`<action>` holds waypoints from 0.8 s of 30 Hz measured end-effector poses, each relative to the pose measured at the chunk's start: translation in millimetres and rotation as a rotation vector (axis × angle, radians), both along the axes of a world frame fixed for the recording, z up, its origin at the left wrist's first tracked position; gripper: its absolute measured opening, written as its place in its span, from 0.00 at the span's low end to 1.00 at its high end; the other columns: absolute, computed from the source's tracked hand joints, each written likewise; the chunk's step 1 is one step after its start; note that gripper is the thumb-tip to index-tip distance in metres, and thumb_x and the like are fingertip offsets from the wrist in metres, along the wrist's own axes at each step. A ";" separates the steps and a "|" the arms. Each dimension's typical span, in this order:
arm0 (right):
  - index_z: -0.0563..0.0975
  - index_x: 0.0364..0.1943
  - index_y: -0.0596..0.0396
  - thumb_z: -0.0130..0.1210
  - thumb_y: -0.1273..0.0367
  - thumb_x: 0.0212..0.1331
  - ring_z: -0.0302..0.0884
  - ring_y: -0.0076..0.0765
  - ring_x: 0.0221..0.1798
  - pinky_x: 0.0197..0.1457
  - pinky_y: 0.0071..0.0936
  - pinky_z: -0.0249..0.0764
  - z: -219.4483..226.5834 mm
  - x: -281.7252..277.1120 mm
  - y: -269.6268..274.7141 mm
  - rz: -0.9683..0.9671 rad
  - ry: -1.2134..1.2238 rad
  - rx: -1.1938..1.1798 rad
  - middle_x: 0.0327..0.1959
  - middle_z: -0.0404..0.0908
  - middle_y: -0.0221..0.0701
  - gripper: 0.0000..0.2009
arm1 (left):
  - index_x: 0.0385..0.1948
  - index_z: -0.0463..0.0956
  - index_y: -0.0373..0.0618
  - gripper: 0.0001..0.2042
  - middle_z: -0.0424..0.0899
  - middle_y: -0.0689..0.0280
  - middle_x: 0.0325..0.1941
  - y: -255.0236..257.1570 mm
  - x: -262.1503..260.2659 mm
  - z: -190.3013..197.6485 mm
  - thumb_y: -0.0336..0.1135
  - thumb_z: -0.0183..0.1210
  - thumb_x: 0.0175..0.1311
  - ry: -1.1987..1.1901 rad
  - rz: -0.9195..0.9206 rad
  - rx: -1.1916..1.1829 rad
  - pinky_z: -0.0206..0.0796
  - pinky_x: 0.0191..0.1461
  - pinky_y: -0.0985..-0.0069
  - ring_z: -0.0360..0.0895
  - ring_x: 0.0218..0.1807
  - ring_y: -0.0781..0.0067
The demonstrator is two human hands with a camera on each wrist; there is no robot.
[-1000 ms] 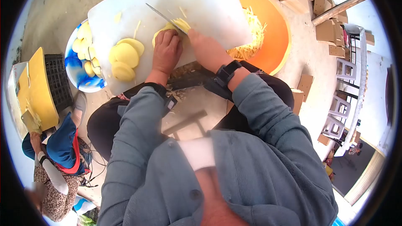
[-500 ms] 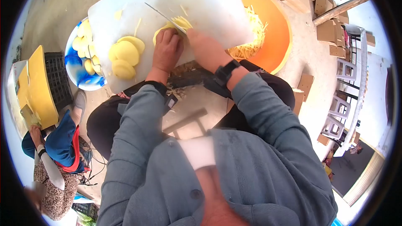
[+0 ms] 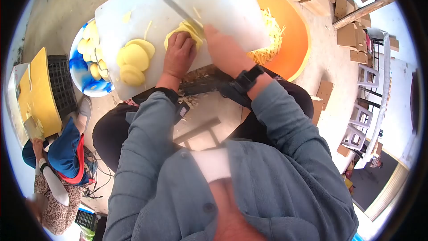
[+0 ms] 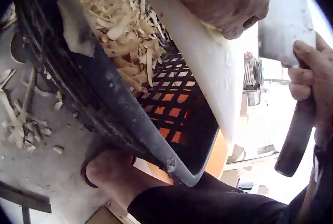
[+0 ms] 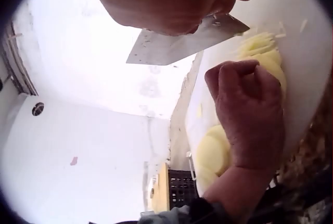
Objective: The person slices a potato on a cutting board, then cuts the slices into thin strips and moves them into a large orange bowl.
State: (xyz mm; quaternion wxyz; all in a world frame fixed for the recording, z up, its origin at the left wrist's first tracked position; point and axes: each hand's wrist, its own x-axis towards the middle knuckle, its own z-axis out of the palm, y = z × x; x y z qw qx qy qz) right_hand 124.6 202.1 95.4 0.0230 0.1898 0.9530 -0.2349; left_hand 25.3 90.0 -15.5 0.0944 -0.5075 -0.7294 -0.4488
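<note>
On the white cutting board [image 3: 223,0], my left hand [image 3: 179,56] holds down a fanned stack of potato slices [image 3: 191,28] with bent fingers. My right hand [image 3: 225,52] grips a cleaver by its dark handle [image 4: 296,141]. Its broad blade [image 5: 179,44] is lifted above the slices, beside the left fingers. Thin cut strips [image 5: 260,42] lie at the right end of the stack. To the left, a pile of wider potato slices [image 3: 136,56] rests on the board. The left palm hides part of the stack.
An orange basin [image 3: 301,40] of potato strips [image 3: 273,29] stands right of the board. Left is a blue-and-white bowl [image 3: 80,72] of peeled potatoes. A black crate [image 4: 182,174] with peelings [image 4: 122,23] sits below. Another person [image 3: 55,201] works at a yellow board [image 3: 42,91].
My right hand has lifted the cleaver and shifted slightly right, so more of the blade's flat face shows. The left hand stays nearly in place on the slices.
</note>
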 end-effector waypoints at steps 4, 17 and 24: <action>0.65 0.43 0.60 0.46 0.79 0.56 0.79 0.59 0.38 0.39 0.48 0.75 -1.7 1.5 -4.0 0.031 0.050 0.059 0.35 0.79 0.50 0.11 | 0.29 0.72 0.43 0.08 0.74 0.61 0.41 -1.3 0.8 1.8 0.24 0.61 0.48 -0.034 -0.006 -0.035 0.66 0.52 0.63 0.71 0.47 0.54; 0.66 0.43 0.61 0.44 0.79 0.56 0.78 0.61 0.39 0.41 0.49 0.74 -26.1 2.7 3.1 0.059 -0.024 0.004 0.34 0.79 0.52 0.10 | 0.29 0.72 0.42 0.08 0.74 0.61 0.42 2.3 -3.8 -0.3 0.24 0.61 0.48 -0.007 0.012 -0.010 0.67 0.52 0.63 0.71 0.48 0.54; 0.66 0.45 0.60 0.44 0.78 0.59 0.80 0.57 0.40 0.42 0.47 0.76 -23.3 4.6 -1.1 0.056 -0.074 0.025 0.36 0.80 0.51 0.10 | 0.31 0.73 0.43 0.09 0.75 0.60 0.42 -1.5 -0.1 3.2 0.24 0.61 0.47 -0.025 -0.028 -0.010 0.67 0.52 0.62 0.71 0.49 0.54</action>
